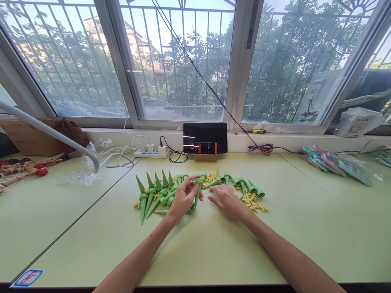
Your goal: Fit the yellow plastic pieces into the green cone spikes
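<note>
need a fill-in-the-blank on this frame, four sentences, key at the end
1. The left hand holds a spike whose colour is ____.
2. The small pieces heaped just beyond the right hand are coloured ____.
3. The phone stands in ____ of the larger dark screen.
4. The blue and red label lies on the person's ____ side of the table.

Missing words: green; yellow; front; left

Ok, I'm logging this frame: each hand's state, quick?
Left hand: closed, holding a green spike.
Right hand: open, nothing visible in its grasp.
</note>
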### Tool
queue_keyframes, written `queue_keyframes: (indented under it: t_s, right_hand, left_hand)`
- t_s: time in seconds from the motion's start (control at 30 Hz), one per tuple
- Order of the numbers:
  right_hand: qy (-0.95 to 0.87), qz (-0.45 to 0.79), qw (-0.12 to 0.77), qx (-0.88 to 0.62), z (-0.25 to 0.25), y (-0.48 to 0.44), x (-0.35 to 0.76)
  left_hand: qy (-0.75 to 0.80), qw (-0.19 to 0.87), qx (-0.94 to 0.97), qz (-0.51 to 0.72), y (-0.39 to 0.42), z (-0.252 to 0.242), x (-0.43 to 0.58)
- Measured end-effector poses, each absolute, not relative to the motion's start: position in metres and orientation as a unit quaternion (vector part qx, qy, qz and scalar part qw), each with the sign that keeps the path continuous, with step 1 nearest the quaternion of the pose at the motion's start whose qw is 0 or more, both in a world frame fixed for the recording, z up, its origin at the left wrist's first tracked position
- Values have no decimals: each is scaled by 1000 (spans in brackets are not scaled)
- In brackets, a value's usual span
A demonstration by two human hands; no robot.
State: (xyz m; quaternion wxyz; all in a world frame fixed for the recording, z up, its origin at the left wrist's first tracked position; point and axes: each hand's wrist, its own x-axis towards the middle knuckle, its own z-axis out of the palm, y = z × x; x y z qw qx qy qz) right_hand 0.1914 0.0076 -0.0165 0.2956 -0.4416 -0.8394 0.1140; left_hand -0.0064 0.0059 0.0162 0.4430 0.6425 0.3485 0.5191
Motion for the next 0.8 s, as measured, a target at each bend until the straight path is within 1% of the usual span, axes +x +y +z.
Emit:
queue_keyframes:
  t_s: [0.13,0.33,0.8]
  right_hand:
    - [-840,110,307,-434,-18,9,191]
    - [-851,113,289,-423,-21,10,192]
    - [-850,131,283,-425,-14,6,190]
  left_hand:
    - [347,444,639,524,4,19,-5]
    - [343,451,632,529,4,19,-5]
    - [345,451,637,521,7,14,-8]
